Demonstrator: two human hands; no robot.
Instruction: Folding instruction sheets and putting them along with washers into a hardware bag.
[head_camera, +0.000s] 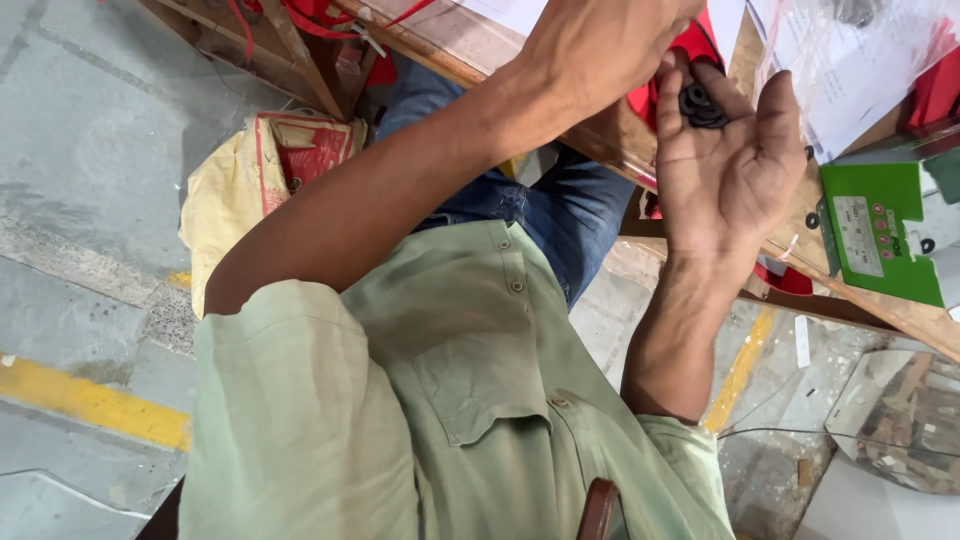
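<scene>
At the far edge of the frame, right hand (725, 165) lay palm-up and spread, small black washers (700, 106) piled at its finger bases. Left hand (600, 50) reached over them, its grip hidden, couldn't tell. Wooden bench (880, 305) beneath; green box (880, 235) right.

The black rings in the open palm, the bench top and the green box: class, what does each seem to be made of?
Black rings, in the right hand: probably rubber or dull-coated metal, matt black, no shine. Bench top: wood, with brown grain and a worn edge. Green box: likely printed cardboard, with flat folded faces and a slight sheen.
</scene>
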